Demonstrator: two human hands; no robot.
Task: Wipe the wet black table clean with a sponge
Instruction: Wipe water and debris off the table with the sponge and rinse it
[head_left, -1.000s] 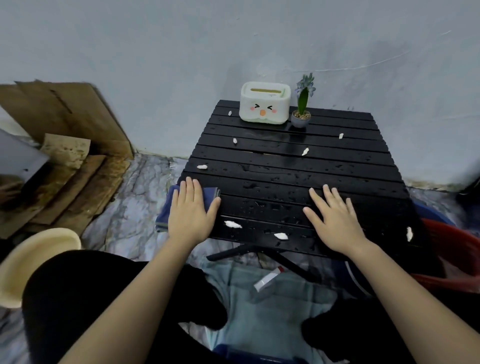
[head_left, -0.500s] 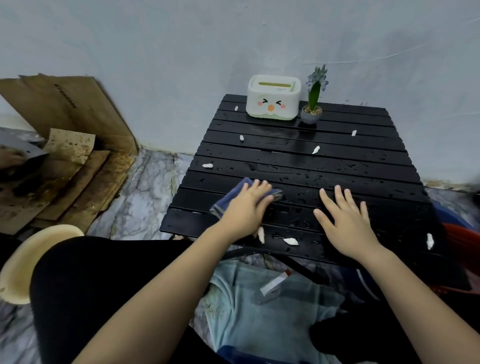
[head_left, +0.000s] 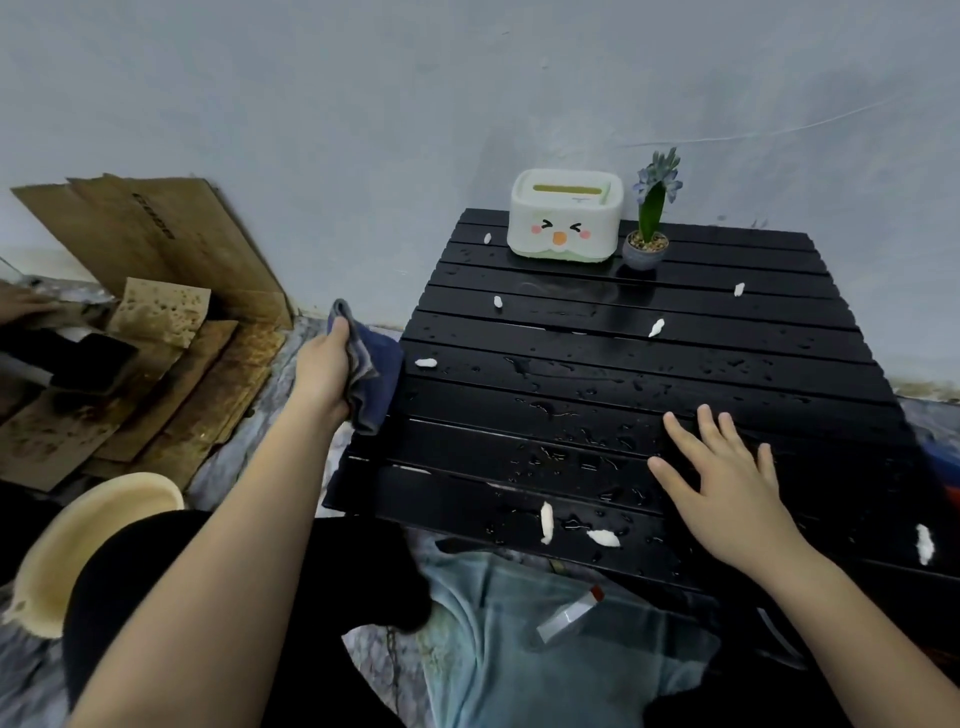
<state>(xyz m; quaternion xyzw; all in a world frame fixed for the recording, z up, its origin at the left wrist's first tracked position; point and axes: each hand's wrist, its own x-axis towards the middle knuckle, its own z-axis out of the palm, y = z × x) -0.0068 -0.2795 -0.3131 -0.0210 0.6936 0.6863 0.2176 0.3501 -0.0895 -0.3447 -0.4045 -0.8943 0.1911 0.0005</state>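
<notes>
Left hand (head_left: 324, 371) grips bunched dark-blue cloth sponge (head_left: 375, 375) off left edge of wet black slatted table (head_left: 597, 395), likely readying a stroke; right hand (head_left: 722, 483), fingers spread flat, presses tabletop to steady it.

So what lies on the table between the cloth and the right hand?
In the head view, only wet slats with water drops lie between cloth and right hand; the white scraps sit off that line.

A plain corner of a home, likely a utility or storage spot: a bare grey wall (head_left: 363, 104), marble-patterned floor (head_left: 249, 447), stained cardboard sheets (head_left: 156, 244) leaning there, a cream basin (head_left: 78, 540), and a cartoon-faced tissue box (head_left: 565, 215) beside a small potted hyacinth (head_left: 649, 218) on a low black slatted counter (head_left: 623, 374).
</notes>
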